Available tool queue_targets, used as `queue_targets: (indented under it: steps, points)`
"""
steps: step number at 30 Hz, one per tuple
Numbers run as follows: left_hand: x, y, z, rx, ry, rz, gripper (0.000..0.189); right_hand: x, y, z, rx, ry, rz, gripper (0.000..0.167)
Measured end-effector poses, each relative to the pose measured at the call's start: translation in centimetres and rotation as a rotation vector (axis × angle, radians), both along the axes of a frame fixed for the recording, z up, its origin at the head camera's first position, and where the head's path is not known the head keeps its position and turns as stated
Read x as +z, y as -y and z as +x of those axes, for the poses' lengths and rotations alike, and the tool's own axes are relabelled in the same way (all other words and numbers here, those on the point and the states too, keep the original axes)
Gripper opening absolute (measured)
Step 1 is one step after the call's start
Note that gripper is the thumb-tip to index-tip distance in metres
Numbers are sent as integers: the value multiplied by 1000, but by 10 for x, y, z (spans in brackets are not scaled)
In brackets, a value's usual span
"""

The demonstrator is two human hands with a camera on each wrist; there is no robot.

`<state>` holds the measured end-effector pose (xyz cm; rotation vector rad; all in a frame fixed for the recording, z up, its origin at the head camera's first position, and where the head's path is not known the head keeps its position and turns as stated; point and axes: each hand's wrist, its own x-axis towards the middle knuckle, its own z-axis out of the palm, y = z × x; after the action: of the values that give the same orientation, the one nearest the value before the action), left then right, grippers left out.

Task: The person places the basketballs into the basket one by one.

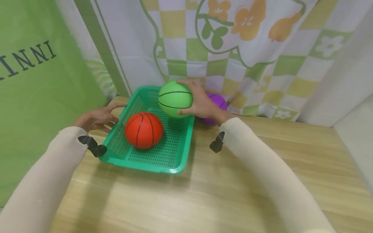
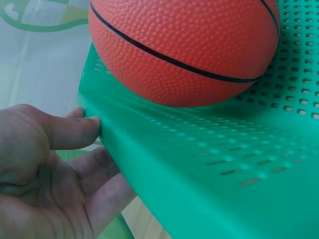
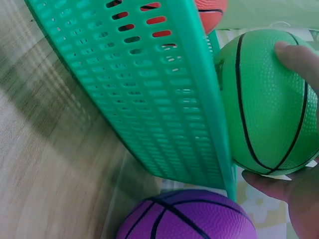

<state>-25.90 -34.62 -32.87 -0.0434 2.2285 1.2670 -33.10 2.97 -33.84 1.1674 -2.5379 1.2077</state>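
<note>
My right hand [image 1: 201, 100] grips a small green basketball [image 1: 175, 98], thumb and fingers spread around its right side. The ball is over the far right corner of a green perforated plastic basket [image 1: 186, 145]. Inside the basket rests a red basketball [image 1: 144, 130]. At the basket's left side is my left hand [image 1: 97, 118], its thumb touching the rim and its loosely extended fingers against the outside, as the left wrist view shows. A purple basketball [image 3: 189, 219] sits outside the basket, by its far right corner, partly hidden behind my right hand in the head view.
The basket stands on a wooden tabletop [image 1: 233, 181]. Behind it hangs a checked, flower-printed curtain [image 1: 198, 51]. Green fabric with lettering [image 1: 38, 97] covers the left side, and a pale wall [image 1: 358, 119] bounds the right.
</note>
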Motion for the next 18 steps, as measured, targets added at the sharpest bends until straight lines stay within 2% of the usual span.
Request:
queue_targets:
  steps: [9, 18]
  points:
    - [-1, 2, 0, 8, 9, 2, 76, -5, 19, -3, 8, 10, 183, 101]
    - [-2, 2, -2, 14, 8, 4, 76, -16, 29, -4, 24, 0, 244, 100]
